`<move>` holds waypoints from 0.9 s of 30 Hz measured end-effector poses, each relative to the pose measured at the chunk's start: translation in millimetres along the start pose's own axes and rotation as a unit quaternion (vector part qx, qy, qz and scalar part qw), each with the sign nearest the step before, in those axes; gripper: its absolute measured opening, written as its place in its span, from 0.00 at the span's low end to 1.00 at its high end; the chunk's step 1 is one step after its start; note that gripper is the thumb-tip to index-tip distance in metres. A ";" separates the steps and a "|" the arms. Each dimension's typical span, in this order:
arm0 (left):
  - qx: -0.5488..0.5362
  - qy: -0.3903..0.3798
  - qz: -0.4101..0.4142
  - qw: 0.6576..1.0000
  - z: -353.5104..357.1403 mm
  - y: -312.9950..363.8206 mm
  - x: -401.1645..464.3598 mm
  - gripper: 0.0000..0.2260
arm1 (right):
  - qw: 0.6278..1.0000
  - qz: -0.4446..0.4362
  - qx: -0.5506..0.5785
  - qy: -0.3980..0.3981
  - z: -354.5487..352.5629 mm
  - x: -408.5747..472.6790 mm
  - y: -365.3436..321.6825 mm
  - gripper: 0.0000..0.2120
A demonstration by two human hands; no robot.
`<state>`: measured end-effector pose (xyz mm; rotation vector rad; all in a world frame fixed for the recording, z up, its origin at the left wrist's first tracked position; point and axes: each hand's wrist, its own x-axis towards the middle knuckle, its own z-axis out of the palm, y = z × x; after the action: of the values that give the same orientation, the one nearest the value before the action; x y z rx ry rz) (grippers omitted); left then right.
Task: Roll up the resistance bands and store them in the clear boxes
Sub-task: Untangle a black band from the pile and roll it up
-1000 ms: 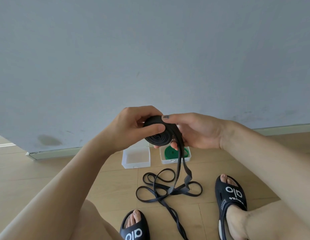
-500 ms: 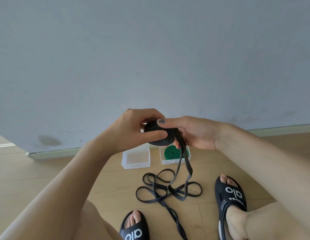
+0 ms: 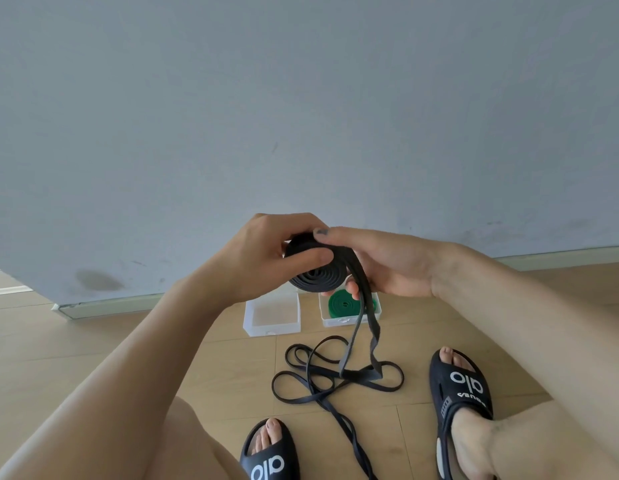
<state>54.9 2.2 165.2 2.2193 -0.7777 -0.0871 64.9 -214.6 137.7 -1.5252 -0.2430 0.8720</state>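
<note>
Gripping a flat black band — coiled (spiral edges showing) — both hands.

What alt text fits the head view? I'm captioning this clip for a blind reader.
Two hands, left hand and right hand, hold a half-rolled black resistance band above a wooden floor, its loose tail trailing between slippered feet. Behind it sit two clear boxes: the left clear box unfilled, the right clear box holding a rolled green band.

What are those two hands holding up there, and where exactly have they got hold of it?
Both hold the black band by its coiled part: the left hand pinches the coil's flat faces, the right hand cups its rim. The tail hangs loose.
</note>
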 end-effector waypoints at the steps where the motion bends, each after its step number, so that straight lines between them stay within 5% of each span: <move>1: -0.016 0.005 -0.003 1.000 -1.0 0.1 -0.5 0.06 | 0.999 -0.001 0.028 -0.019 -3.0 -2.9 -1.8 0.25; 8: 0.018 -0.020 -0.026 0.999 1.0 -2.9 1.1 0.05 | 0.999 0.022 -0.037 0.033 4.4 1.5 0.8 0.44; 14: 0.000 -0.013 -0.056 0.998 -7.8 -9.3 -3.5 0.05 | 0.996 0.030 -0.047 0.071 1.0 -13.0 -13.6 0.20; 22: -0.042 0.007 -0.078 0.996 -18.3 -14.1 -4.6 0.04 | 0.991 -0.036 0.012 0.131 0.2 -13.2 -21.2 0.07; 27: -0.061 0.021 -0.079 0.995 -15.1 -13.2 -6.2 0.04 | 0.995 -0.005 0.062 0.082 3.3 -11.0 -14.4 0.10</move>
<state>61.0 22.3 165.6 2.1561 -0.5583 -0.1595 60.1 -216.4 155.5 -1.4685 -0.0751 0.7351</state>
